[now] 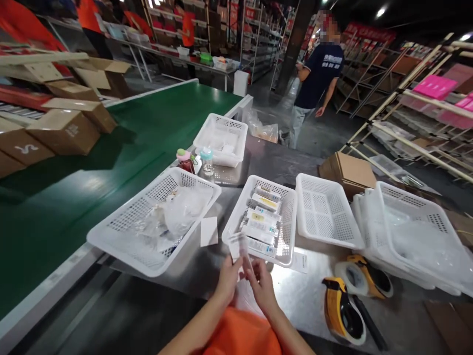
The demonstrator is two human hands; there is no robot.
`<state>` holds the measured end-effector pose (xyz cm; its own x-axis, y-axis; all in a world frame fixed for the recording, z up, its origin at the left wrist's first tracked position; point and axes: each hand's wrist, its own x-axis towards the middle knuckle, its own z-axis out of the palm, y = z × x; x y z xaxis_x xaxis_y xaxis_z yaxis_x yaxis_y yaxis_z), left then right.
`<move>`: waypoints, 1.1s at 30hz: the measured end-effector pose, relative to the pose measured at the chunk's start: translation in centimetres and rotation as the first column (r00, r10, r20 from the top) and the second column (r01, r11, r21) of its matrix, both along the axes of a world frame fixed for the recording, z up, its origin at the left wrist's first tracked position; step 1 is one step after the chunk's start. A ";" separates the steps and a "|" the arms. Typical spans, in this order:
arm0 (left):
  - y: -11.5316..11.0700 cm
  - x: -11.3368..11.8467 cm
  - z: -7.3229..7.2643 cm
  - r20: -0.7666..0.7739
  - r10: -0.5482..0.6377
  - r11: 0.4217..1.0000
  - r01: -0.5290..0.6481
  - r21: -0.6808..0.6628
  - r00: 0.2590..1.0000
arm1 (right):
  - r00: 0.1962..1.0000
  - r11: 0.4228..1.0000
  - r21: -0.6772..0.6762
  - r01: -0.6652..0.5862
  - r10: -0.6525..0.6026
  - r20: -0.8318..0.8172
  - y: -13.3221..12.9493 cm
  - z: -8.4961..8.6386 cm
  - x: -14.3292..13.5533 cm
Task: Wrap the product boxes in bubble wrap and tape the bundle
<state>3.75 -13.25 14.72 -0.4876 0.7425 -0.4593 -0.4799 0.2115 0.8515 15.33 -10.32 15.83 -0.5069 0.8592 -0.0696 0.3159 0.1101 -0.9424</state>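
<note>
Both hands, left hand and right hand, pinch a small clear packet at 6 o'clock over the steel table. Green conveyor at 9 o'clock, warehouse shelving at 2 o'clock.

Dim warehouse — shelving racks, green conveyor, ceiling lights.

Motion is smearing the small clear item pinched between the left hand and right hand at lower centre, so its kind is staying unreadable. Both forearms are running off the bottom edge. Labels on the boxes in the middle basket are too small to read. The right-hand basket is being cut by the right edge.
</note>
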 end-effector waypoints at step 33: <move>-5.4 -8.7 -6.1 -0.136 0.131 0.956 -0.162 -0.246 0.982 | 0.675 0.940 -0.067 -0.335 0.289 0.678 16.4 -2.7 4.2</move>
